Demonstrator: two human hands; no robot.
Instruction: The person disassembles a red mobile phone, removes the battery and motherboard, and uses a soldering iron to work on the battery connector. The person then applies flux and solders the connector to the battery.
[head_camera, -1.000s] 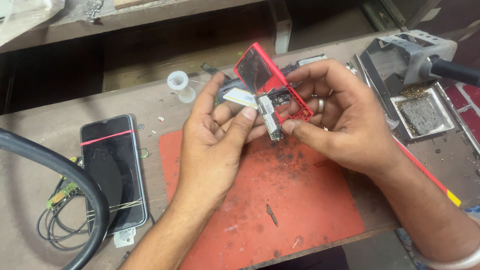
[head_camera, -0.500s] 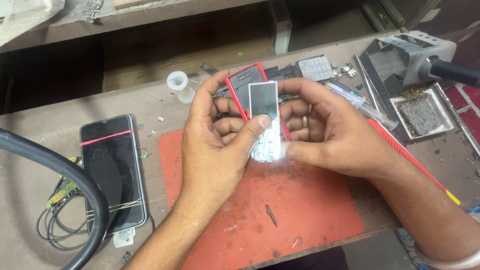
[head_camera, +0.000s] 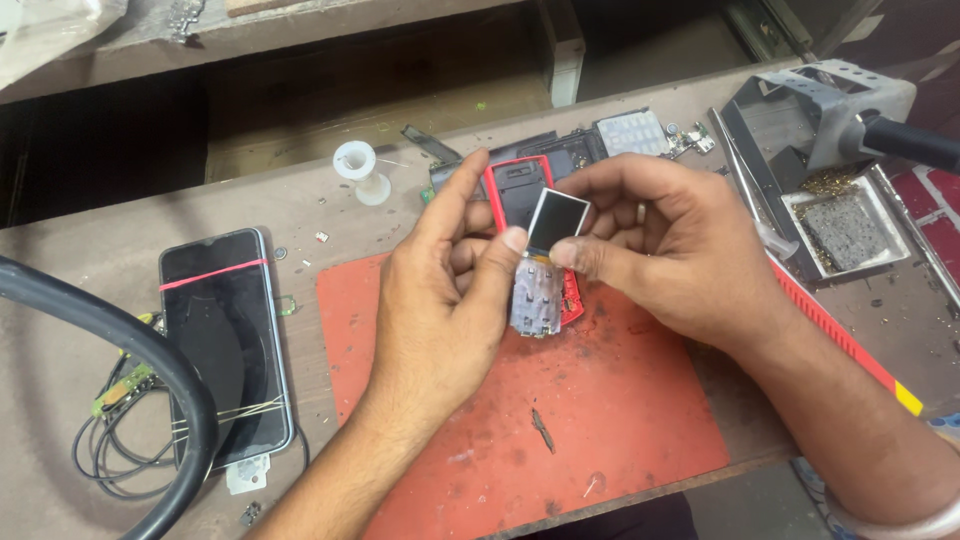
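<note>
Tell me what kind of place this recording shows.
Probably a phone repair bench. Both hands hold an opened red keypad phone over a stained red work mat, with a smartphone and a soldering iron stand alongside.

Small dark square screen between fingertips; black smartphone screen lies left

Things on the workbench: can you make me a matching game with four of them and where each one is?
Things:
1. small screen
2. smartphone
3. white spool
4. red mat

Places:
A. lying flat, far left of the bench
B. under both hands
C. pinched between left hand and right hand
D. standing behind the mat, near the bench's back edge

Pairs: 1-C, 2-A, 3-D, 4-B
</note>
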